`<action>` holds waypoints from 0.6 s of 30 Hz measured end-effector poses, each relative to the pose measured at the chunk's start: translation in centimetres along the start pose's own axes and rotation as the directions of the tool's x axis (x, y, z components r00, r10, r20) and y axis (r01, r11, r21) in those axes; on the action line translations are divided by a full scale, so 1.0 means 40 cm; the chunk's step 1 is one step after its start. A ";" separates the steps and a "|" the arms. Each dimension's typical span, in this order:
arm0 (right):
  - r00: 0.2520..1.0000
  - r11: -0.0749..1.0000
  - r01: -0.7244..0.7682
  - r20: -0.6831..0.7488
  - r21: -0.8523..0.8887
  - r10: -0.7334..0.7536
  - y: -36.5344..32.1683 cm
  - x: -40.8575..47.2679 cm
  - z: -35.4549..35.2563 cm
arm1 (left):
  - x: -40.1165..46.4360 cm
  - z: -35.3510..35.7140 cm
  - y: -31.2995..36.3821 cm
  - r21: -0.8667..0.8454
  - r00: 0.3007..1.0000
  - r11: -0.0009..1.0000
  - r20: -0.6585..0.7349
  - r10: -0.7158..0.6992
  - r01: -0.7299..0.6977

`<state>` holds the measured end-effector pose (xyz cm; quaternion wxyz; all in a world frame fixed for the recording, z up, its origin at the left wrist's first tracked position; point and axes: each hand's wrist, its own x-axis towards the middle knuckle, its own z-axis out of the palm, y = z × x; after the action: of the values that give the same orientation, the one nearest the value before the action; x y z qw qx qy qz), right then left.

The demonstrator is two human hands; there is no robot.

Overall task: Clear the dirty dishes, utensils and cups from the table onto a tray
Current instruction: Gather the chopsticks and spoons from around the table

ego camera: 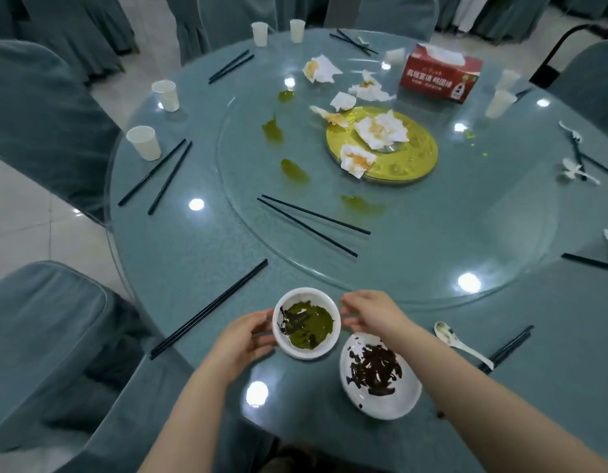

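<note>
Left hand (242, 339) grip curled round bowl (306, 323) side; right hand (370, 314) fingers relaxed, apart, beside rim. Bowl on tabletop (200, 268), plate (381, 377) adjacent.

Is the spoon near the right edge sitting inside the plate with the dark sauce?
No: the spoon lies on the bare table, apart from the plate and to its right, beside a pair of chopsticks.

Take the gold disc (398, 155) as your landmark: crumpled napkins (381, 129) lie on it, a red tissue box (440, 75) beyond it, green spills (294, 170) left of it, covered chairs (39, 107) ring the bench (193, 254).
</note>
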<state>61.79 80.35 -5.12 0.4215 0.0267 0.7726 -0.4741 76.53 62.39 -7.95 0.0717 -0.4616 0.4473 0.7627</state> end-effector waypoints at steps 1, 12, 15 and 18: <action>0.999 0.998 0.040 -0.023 -0.046 -0.041 -0.013 0.013 -0.003 | 0.007 -0.009 0.006 0.027 1.000 1.000 0.011 0.003 -0.004; 0.893 0.732 0.259 -0.134 -0.630 -0.430 -0.156 0.225 -0.013 | 0.133 -0.161 0.066 0.839 0.775 0.544 -0.346 0.529 0.003; 0.869 0.629 0.259 -0.107 -0.733 -0.483 -0.181 0.288 -0.004 | 0.155 -0.183 0.071 0.899 0.802 0.434 -0.302 0.515 0.060; 0.860 0.534 0.246 -0.071 -0.809 -0.505 -0.204 0.333 0.015 | 0.162 -0.193 0.073 0.904 0.821 0.422 -0.288 0.492 0.064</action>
<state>50.01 70.62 -8.45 0.1563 -0.2556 0.9399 -0.1641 76.29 52.93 -12.49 0.0761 -0.4758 0.8357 0.2635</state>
